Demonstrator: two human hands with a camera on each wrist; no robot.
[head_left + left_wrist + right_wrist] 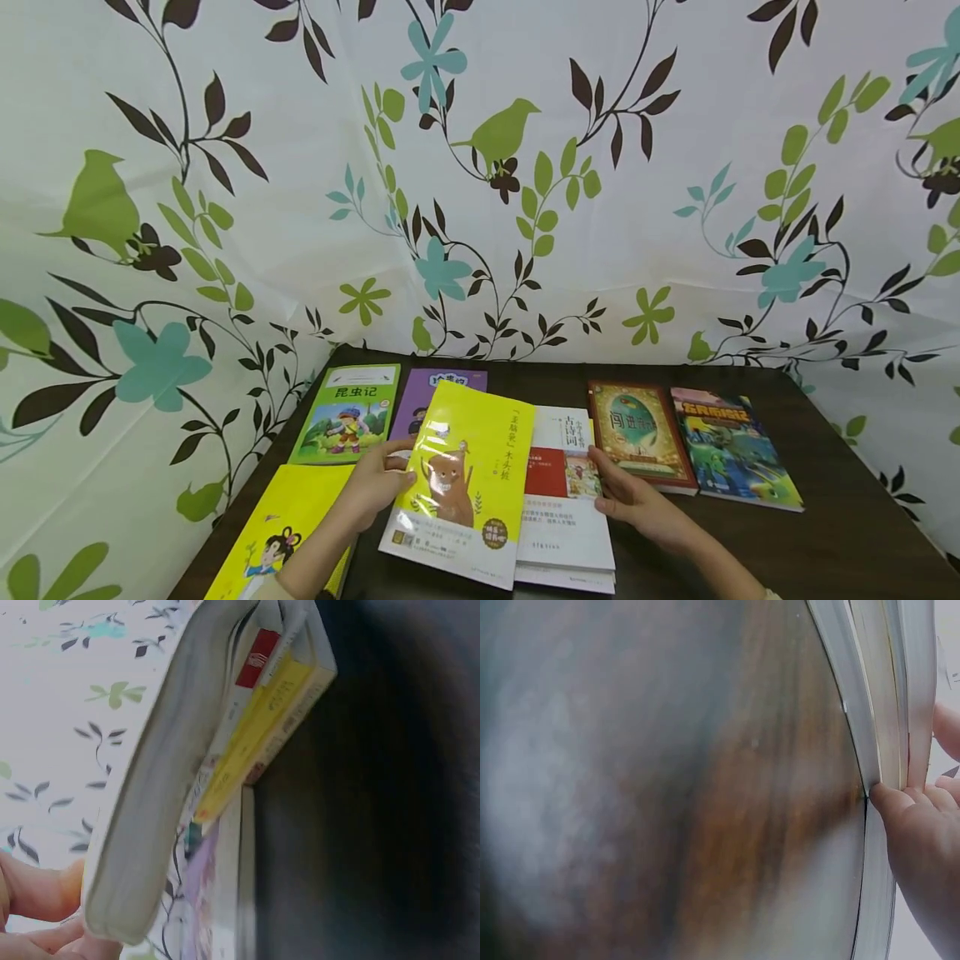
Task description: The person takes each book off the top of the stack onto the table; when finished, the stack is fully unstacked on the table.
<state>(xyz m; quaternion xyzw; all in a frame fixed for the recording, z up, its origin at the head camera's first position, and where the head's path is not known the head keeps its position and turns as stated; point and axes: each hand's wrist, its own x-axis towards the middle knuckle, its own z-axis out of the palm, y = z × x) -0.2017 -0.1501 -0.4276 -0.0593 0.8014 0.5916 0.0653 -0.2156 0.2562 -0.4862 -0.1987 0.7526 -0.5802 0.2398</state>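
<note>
My left hand (378, 483) pinches a yellow book (480, 417) with a brown bear on its cover by its left edge. The book tilts up over the left part of a stack of books, and its thick page block faces the left wrist view. On top of the stack is a white poetry book (566, 529) with a red band. Below it in the left wrist view show a yellow spine (259, 735) and a cream spine (296, 712). My right hand (637, 504) holds the stack at its right edge, fingers against the page edges (881, 697).
A green book (348, 417) and a partly covered purple book (465, 379) lie at the back left. Another yellow book (300, 500) lies front left, under my left forearm. To the right are a brown-and-gold book (641, 433) and a blue book (738, 450). A patterned cloth (525, 317) hangs behind the dark table (840, 533).
</note>
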